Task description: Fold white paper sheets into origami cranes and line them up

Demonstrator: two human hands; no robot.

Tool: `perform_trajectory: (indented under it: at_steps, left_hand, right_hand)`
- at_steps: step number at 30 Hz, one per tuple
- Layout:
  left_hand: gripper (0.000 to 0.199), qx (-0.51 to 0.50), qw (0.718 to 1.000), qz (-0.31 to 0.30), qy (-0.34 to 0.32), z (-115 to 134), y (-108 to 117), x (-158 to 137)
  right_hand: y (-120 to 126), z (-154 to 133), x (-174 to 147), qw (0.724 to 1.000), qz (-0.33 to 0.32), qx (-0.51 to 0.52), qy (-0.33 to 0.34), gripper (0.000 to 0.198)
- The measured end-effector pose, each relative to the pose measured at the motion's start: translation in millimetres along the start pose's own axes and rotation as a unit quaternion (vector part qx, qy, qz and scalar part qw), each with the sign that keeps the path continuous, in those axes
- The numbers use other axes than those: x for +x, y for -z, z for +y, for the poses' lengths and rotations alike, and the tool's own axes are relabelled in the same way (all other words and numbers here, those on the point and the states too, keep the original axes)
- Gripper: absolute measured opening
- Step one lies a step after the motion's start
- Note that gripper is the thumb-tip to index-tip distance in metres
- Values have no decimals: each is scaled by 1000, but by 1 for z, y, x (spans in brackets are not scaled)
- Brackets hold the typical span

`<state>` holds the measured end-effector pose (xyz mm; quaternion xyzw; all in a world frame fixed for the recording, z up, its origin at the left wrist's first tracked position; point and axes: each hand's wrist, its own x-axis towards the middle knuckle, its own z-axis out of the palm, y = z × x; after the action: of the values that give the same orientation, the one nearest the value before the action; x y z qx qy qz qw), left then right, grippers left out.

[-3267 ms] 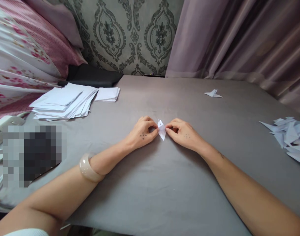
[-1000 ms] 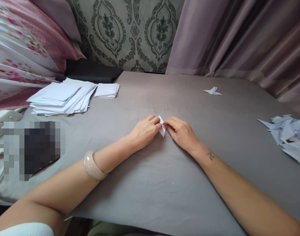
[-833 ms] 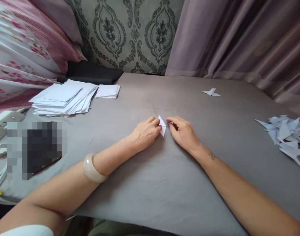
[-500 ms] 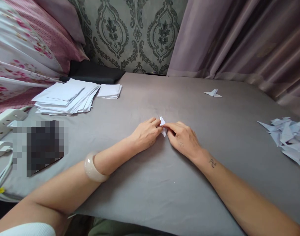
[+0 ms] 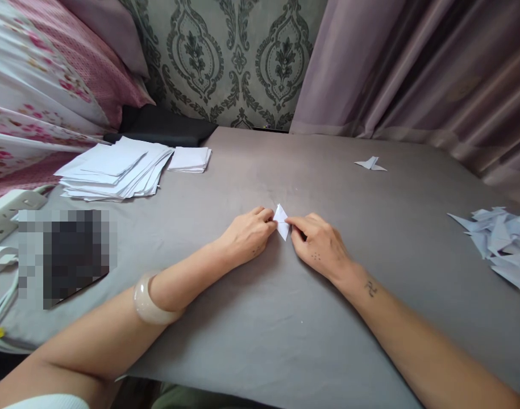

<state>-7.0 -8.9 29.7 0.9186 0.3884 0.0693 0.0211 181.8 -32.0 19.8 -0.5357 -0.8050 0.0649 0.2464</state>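
Observation:
A small piece of folded white paper [image 5: 281, 223], diamond-shaped with a crease across its middle, lies between my two hands near the centre of the table. My left hand [image 5: 251, 232] is closed at the paper's left corner, its curled fingers pinching that edge. On the other side, my right hand [image 5: 318, 241] pinches the right corner, with the index finger on top and the thumb tucked near it. The upper and lower points of the diamond show plainly. A pale bangle sits on my left forearm.
White paper sheets [image 5: 115, 170] are stacked at the back left, beside a smaller stack [image 5: 189, 159]. One folded paper piece [image 5: 371, 164] lies at the back right. Several more form a pile [image 5: 498, 233] at the right edge. A power strip [image 5: 12, 210] and a blurred dark object [image 5: 76, 255] are at left.
My left hand has shifted slightly left and down, uncovering more of the folded paper, so its whole diamond shape shows. My right hand stays at the right corner.

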Motion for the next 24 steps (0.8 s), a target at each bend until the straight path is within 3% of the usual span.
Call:
perform_trajectory:
  at_steps: [8, 16, 24]
  left_hand:
    - [36, -70, 997, 24, -31, -15, 1, -1]
    - [39, -146, 986, 79, 1, -22, -6, 0]
    - [37, -42, 997, 44, -56, -13, -5, 1]
  right_hand:
    - [5, -3, -2, 996, -37, -71, 28, 29]
    - [3, -7, -1, 991, -54, -102, 66, 32]
    - [2, 1, 0, 998, -26, -36, 33, 31]
